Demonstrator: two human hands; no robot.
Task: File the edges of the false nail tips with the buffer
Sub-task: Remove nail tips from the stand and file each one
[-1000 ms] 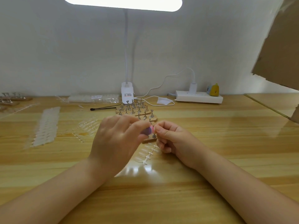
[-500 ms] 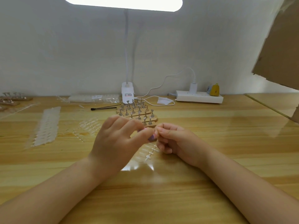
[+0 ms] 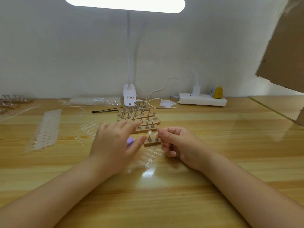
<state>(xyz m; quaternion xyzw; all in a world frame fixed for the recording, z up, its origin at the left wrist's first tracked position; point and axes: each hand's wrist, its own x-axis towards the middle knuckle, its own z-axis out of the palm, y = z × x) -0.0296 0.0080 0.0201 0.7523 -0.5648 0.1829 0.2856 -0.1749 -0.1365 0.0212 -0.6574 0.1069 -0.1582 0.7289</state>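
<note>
Head view looks down on a wooden table (image 3: 213, 170) with both forearms reaching in from its near edge; the left hand (image 3: 113, 145) is over the middle of the table with its fingers spread and fairly straight, its thumb stretched toward a small wooden stand (image 3: 152, 143); a purple buffer (image 3: 130, 142) shows between the thumb and the palm, though whether the hand clamps it or it merely lies beneath cannot be told. The right hand (image 3: 177, 143) is curled, its thumb and forefinger pinching a false nail tip (image 3: 156, 134) just above the small stand; another clear tip (image 3: 149, 133) sits on a peg of that stand, just beside the left thumb's end. A sprue of clear tips (image 3: 152, 157) lies on the table between the two wrists; rows of wooden peg stands (image 3: 139, 116) sit behind the hands toward the far edge; a long strip of tips (image 3: 46, 129) lies toward the left edge; at the far edge are a lamp base (image 3: 129, 95), a black tool (image 3: 107, 110) and a white power strip (image 3: 202, 99).
</note>
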